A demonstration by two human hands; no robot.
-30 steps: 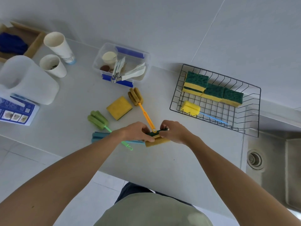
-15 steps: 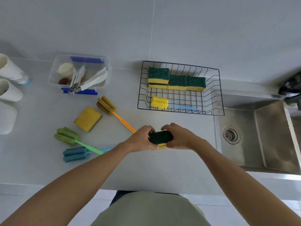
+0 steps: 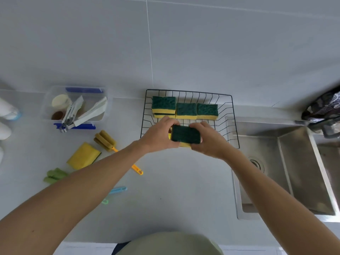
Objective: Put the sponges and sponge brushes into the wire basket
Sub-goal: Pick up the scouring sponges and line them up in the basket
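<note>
Both hands, left hand (image 3: 159, 133) and right hand (image 3: 207, 138), grasp one sponge (image 3: 185, 134) (green side up) over the front of the wire basket (image 3: 232, 115), where more sponges (image 3: 185, 110) lie in a row at the back.

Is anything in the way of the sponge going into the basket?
Nothing visible. Both hands hold the sponge over the wire basket's open front part; the other sponges sit along its back.
</note>
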